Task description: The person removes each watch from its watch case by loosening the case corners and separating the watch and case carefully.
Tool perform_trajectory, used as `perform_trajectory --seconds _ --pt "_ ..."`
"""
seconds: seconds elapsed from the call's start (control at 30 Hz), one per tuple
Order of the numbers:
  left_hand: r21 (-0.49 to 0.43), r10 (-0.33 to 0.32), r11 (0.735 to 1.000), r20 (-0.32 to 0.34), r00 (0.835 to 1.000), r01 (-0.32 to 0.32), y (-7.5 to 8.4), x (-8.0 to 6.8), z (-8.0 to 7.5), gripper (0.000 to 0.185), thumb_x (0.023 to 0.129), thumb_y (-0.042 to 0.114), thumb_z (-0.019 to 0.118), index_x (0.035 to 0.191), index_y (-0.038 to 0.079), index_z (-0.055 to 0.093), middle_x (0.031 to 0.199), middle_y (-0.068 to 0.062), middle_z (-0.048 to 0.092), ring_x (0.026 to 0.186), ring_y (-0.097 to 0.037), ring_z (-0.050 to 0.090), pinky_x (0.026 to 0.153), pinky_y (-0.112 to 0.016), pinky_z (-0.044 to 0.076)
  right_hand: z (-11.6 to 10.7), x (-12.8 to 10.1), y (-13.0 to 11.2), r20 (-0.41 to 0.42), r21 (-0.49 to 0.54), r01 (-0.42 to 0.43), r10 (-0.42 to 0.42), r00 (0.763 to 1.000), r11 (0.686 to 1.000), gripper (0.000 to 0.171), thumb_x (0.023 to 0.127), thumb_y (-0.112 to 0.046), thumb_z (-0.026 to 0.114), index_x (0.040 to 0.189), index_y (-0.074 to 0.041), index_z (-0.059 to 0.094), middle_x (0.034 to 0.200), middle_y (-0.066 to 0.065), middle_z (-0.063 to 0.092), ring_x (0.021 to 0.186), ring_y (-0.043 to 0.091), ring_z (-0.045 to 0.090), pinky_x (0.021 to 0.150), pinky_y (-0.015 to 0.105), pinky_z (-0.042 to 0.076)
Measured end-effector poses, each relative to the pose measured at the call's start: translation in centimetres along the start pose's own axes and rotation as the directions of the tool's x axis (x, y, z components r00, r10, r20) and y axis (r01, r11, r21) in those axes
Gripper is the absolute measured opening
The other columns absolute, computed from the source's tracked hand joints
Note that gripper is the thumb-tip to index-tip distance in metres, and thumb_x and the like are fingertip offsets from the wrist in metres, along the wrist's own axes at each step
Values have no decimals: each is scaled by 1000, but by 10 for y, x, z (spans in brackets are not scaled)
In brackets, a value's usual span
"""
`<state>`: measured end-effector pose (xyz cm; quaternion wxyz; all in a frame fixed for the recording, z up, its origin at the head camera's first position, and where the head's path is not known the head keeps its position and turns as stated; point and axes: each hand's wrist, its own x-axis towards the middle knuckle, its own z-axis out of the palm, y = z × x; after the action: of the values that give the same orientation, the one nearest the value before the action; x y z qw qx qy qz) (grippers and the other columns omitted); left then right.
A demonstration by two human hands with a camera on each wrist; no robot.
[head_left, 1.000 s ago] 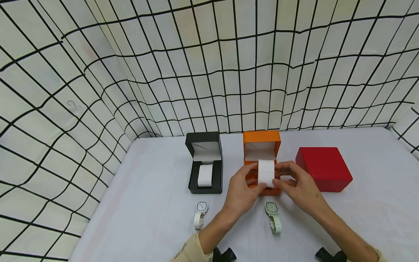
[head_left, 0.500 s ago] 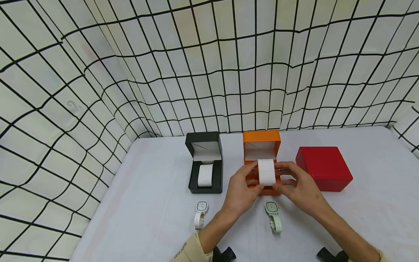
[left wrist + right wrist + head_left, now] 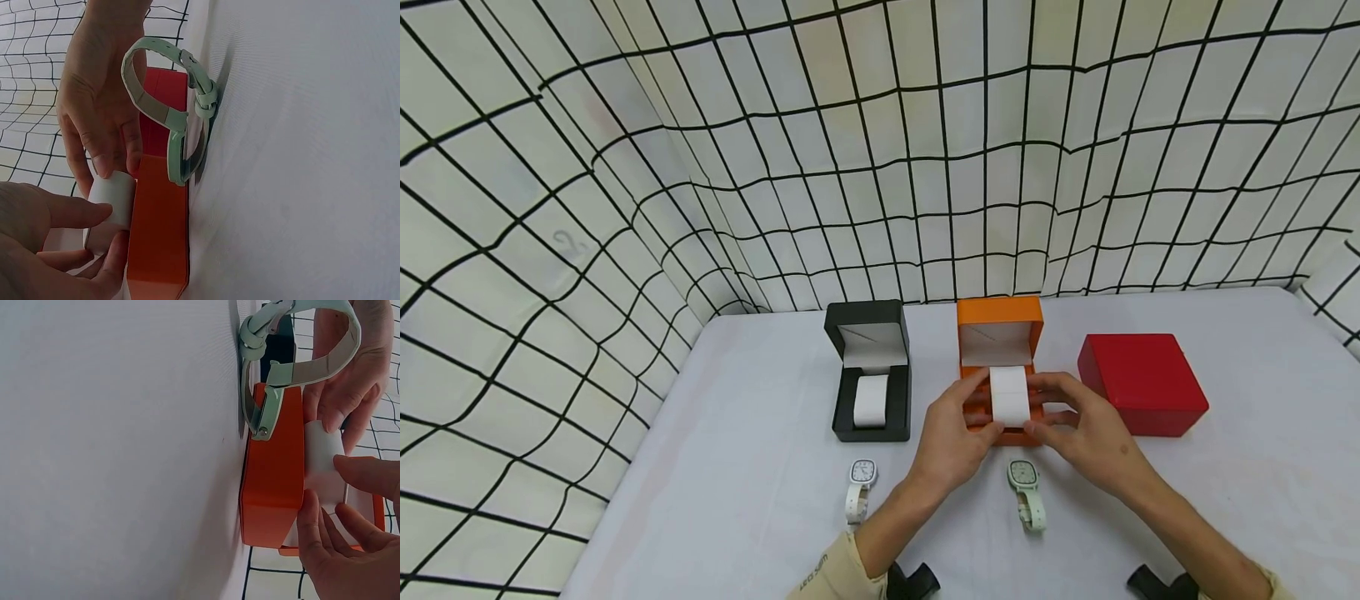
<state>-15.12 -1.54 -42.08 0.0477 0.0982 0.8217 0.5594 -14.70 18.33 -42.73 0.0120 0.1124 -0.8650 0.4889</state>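
A white watch cushion (image 3: 1010,397) is held between both hands at the opened orange watch box (image 3: 998,312). My left hand (image 3: 951,437) pinches its left end with thumb and fingers; from the other end my right hand (image 3: 1090,429) grips it likewise. In the left wrist view the cushion (image 3: 117,187) sits against the inner side of the box wall (image 3: 159,225), partly in the box; its underside is hidden. A pale green watch (image 3: 1022,475) lies on the table in front of the orange box, its strap buckled into a loop.
Left of the orange box stands an open black watch box (image 3: 871,325) with a white cushion (image 3: 870,402) inside. A closed red box (image 3: 1142,383) is at the right. A white watch (image 3: 862,472) lies beside the left forearm. Black netting (image 3: 985,167) borders the white table.
The cushion has shifted very slightly between the hands, and the right thumb has moved a little toward its lower edge. Boxes and watches have stayed put.
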Motion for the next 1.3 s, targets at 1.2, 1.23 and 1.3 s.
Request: perform_trajectory --seconds 1.2,1.23,1.3 --pt "86 10 996 -43 999 -6 -3 2 -2 66 85 -3 76 148 7 56 134 -13 63 109 -22 64 86 -20 58 4 2 -2 33 -15 -4 5 999 1000 56 88 -11 83 138 -7 58 133 15 66 113 28 67 86 17 57" --pt "87 12 996 -42 999 -8 -3 2 -2 66 85 -3 76 148 7 56 133 -13 63 109 -22 64 85 -20 58 4 2 -2 31 -19 -2 3 1000 1000 56 88 -11 83 137 -7 58 133 15 67 112 27 68 86 17 57" --pt "87 13 996 -36 999 -10 -3 2 -2 67 85 -3 75 149 6 55 132 -13 63 109 -22 65 85 -19 58 4 2 -1 28 -26 4 -3 1000 1000 55 88 -10 83 137 -7 58 133 15 67 112 27 68 86 17 57"
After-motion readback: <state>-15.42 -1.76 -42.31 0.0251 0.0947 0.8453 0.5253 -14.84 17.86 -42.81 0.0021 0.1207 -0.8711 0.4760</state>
